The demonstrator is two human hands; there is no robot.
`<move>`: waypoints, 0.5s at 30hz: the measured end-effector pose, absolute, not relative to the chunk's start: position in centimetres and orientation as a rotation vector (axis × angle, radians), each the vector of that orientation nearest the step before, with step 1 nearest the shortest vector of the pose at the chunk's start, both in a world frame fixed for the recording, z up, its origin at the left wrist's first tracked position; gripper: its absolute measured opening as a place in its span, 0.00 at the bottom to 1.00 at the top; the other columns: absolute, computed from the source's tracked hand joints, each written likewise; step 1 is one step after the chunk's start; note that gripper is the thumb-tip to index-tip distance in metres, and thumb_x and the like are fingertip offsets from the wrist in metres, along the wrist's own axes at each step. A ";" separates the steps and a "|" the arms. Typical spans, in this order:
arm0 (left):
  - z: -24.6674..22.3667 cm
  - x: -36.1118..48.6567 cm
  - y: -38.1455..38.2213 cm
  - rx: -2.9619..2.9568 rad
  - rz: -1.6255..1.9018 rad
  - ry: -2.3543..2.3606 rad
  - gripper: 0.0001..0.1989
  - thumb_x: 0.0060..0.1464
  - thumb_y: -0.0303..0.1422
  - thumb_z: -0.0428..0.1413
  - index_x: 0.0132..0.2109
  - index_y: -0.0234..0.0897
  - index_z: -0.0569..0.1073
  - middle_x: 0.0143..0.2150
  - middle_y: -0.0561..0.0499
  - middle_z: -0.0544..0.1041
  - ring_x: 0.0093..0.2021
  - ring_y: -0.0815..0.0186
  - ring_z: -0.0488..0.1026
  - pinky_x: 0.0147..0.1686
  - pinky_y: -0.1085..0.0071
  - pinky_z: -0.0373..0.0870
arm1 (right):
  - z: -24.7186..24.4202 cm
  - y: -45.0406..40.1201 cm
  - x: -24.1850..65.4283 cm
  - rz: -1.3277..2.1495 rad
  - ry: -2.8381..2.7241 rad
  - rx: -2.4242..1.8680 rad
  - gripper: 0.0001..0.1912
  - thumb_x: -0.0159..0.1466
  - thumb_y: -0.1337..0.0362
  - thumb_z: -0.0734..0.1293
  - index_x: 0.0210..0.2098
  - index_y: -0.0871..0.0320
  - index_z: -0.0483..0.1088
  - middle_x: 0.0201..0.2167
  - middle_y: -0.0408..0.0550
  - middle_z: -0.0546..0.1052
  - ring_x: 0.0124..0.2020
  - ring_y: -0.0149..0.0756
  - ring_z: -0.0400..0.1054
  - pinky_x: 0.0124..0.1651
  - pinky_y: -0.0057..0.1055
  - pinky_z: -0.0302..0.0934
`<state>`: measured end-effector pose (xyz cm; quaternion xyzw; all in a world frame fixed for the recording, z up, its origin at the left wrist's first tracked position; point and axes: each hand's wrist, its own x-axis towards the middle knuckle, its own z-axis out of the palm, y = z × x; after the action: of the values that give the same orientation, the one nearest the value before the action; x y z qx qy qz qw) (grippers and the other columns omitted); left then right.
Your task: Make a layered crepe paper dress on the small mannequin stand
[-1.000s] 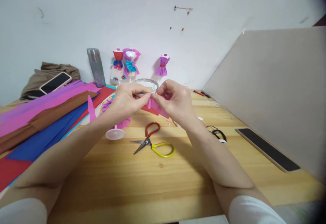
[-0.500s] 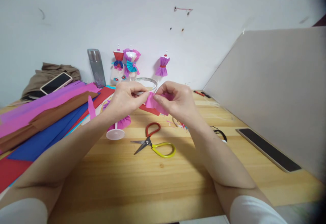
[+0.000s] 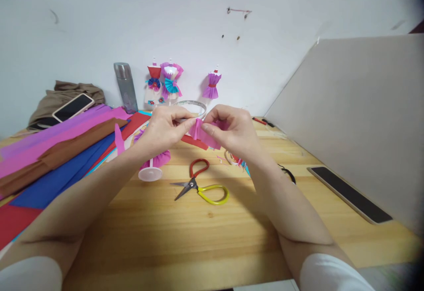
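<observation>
Between my two hands, above the table, is a pink crepe paper strip (image 3: 208,139) with small folds at its left end. My left hand (image 3: 170,126) pinches that end between thumb and fingers. Close beside it, my right hand (image 3: 230,127) pinches the strip, whose rest hangs below and partly behind my right fingers. A roll of tape (image 3: 198,104) shows just behind my hands. Scissors (image 3: 192,185) with one red and one yellow handle lie spread on the table below. A small stand with a white round base (image 3: 150,174) and pink paper lies under my left forearm.
Several coloured paper sheets (image 3: 62,183) cover the left side. A bottle (image 3: 126,88), a phone (image 3: 73,107) and small dressed mannequins (image 3: 212,85) stand or lie at the back. Another phone-like dark slab (image 3: 349,194) lies right, beside a white partition (image 3: 357,119). Paper scraps (image 3: 236,160) lie near my right wrist.
The pink strip shows a tighter fold between my fingertips. My right hand has shifted very slightly to the right; the left stays nearly in place.
</observation>
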<state>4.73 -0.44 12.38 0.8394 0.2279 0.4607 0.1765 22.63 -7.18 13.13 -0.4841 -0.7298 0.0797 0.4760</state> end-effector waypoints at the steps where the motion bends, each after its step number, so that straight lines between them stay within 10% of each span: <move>1: 12.4 4.7 -0.3 2.375 1.303 0.651 0.09 0.56 0.29 0.57 0.30 0.34 0.81 0.27 0.50 0.78 0.29 0.67 0.71 0.30 0.70 0.66 | 13.2 -7.2 22.7 0.239 -1.784 -1.164 0.06 0.58 0.65 0.68 0.26 0.55 0.67 0.23 0.42 0.71 0.26 0.31 0.61 0.30 0.31 0.56; 15: 12.1 4.9 -0.8 2.410 1.407 0.568 0.10 0.56 0.28 0.56 0.31 0.37 0.81 0.28 0.51 0.79 0.30 0.67 0.72 0.31 0.69 0.65 | 12.9 -7.0 22.2 0.241 -1.710 -1.245 0.07 0.58 0.64 0.70 0.26 0.57 0.68 0.22 0.41 0.71 0.24 0.30 0.63 0.28 0.30 0.56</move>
<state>4.92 -0.78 12.14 0.8371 0.1975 0.4887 0.1465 22.21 -7.04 12.85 -0.5113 -0.7026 0.0991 0.4849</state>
